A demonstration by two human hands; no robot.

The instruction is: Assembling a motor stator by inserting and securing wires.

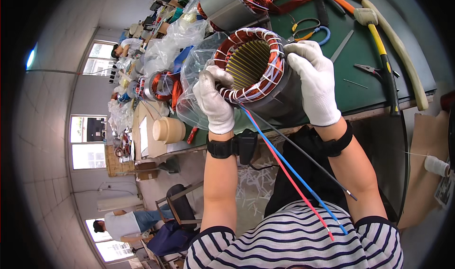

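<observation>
A motor stator (284, 98) stands on the bench before me, its copper winding end laced with white cord and yellowish slot liners inside. Red, blue and black lead wires (289, 167) run from its near edge toward my striped shirt. My left hand (214, 98), in a white glove, is closed over the near left rim of the winding. At the right rim is my right hand (315, 81), also gloved, with thumb and fingers bent together in a pinch; what lies between its fingertips is too small to make out.
Scissors (313, 34), pliers (368, 69) and a hammer (379, 36) lie on the green bench top (350, 96) to the right. Another stator (227, 5) stands behind. Clear plastic bags (166, 51) and a beige pot (168, 130) are at left. Two people are farther off.
</observation>
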